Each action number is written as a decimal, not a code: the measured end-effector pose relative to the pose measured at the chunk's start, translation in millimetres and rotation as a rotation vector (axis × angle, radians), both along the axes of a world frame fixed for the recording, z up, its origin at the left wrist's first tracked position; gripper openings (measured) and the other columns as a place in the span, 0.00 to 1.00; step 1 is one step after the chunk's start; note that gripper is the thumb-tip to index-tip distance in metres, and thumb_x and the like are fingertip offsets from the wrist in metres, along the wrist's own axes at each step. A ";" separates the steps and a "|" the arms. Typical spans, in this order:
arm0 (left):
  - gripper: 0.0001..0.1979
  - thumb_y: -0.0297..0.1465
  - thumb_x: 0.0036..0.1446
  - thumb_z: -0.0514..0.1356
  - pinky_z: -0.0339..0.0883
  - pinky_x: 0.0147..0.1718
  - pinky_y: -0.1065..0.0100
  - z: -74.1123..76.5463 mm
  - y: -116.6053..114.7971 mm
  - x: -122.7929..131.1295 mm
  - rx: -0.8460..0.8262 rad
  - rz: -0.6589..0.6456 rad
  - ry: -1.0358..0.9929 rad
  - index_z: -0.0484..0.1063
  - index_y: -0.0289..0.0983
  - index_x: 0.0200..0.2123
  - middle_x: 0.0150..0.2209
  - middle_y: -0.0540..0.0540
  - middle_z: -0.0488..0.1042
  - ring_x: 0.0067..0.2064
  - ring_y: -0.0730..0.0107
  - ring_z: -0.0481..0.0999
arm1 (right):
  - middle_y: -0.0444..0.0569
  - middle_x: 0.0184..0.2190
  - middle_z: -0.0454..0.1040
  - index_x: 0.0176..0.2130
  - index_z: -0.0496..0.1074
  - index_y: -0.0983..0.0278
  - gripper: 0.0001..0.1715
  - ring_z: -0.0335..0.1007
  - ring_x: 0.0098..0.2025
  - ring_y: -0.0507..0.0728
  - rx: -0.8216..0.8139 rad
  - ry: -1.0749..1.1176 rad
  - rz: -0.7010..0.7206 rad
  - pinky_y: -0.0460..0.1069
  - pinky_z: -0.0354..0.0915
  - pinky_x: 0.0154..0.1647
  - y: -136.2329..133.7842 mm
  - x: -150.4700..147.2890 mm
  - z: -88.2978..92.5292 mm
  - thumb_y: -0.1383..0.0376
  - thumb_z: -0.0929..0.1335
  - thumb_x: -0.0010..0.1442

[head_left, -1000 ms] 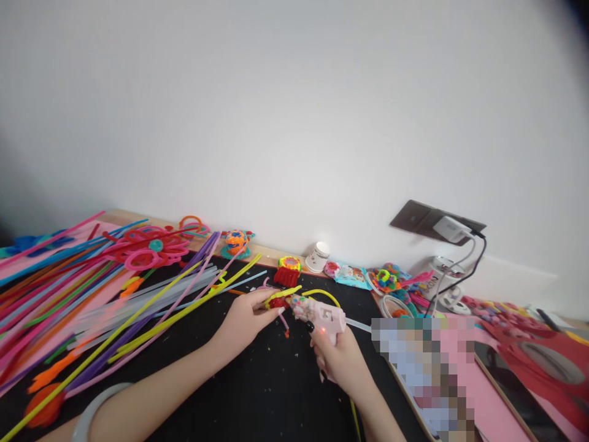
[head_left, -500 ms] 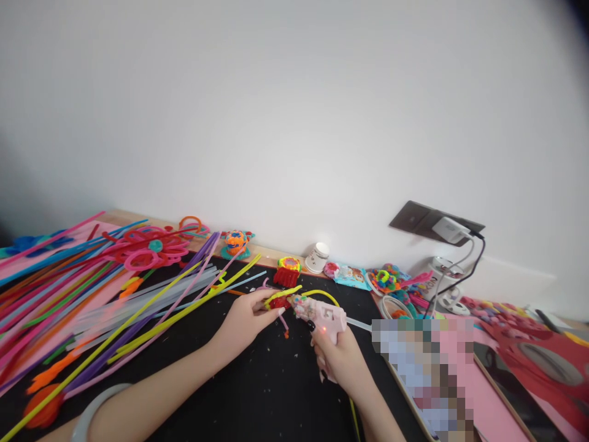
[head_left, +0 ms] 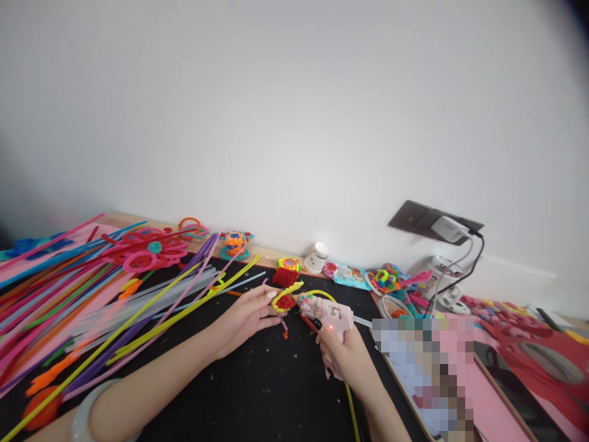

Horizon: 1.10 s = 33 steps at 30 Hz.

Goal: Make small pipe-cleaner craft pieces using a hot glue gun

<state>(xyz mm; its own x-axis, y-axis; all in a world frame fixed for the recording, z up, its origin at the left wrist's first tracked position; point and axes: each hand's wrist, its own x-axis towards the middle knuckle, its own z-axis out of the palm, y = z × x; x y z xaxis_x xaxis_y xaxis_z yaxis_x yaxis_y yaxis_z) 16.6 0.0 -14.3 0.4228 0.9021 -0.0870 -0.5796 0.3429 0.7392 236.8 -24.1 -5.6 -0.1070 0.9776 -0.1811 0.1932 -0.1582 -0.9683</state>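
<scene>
My left hand (head_left: 248, 313) holds a small red and yellow pipe cleaner piece (head_left: 286, 302) at its fingertips, above the black mat (head_left: 257, 380). Some of its fingers are stretched out. In my right hand (head_left: 345, 356) is a pale pink hot glue gun (head_left: 335, 314) with a small red light lit. The gun's nozzle points left and is at the piece; I cannot tell whether it touches. A glue stick (head_left: 362, 321) sticks out of the gun's back. Just behind the piece stands a red pipe cleaner shape (head_left: 286, 273) with a yellow and green rim.
Many coloured pipe cleaners (head_left: 92, 288) spread over the left side, with a pink looped flower (head_left: 145, 248). A white paper cup (head_left: 316, 258) stands by the wall. To the right are a tablet-like device (head_left: 405, 393), mostly blurred out, and a charger (head_left: 450, 229) in a wall socket.
The red and yellow piece has turned and shifted slightly right, showing more of its red part. My left fingers have spread out. The glue gun has moved a little right with it.
</scene>
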 end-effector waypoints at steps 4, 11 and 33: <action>0.06 0.33 0.61 0.57 0.66 0.47 0.62 -4.4 1.1 1.1 -0.070 -0.030 -0.021 0.70 0.41 0.41 0.44 0.45 0.76 0.44 0.65 0.77 | 0.32 0.13 0.53 0.31 0.62 0.61 0.12 0.45 0.12 0.46 0.034 0.001 0.066 0.43 0.48 0.12 -3.1 -2.7 6.5 0.57 0.66 0.56; 0.12 0.31 0.58 0.61 0.68 0.45 0.62 -1.2 -1.6 1.6 -0.155 -0.045 0.030 0.69 0.40 0.46 0.44 0.44 0.77 0.42 0.66 0.78 | 0.36 0.13 0.55 0.35 0.69 0.62 0.08 0.50 0.13 0.49 0.227 -0.180 0.192 0.44 0.52 0.14 -5.1 0.6 13.3 0.60 0.64 0.59; 0.19 0.33 0.57 0.62 0.70 0.43 0.66 4.6 -2.5 -0.5 -0.223 -0.120 0.097 0.67 0.41 0.52 0.46 0.44 0.78 0.42 0.65 0.80 | 0.50 0.36 0.78 0.47 0.74 0.62 0.17 0.73 0.34 0.60 0.466 -0.478 0.237 0.52 0.70 0.37 -3.9 5.0 23.1 0.65 0.65 0.58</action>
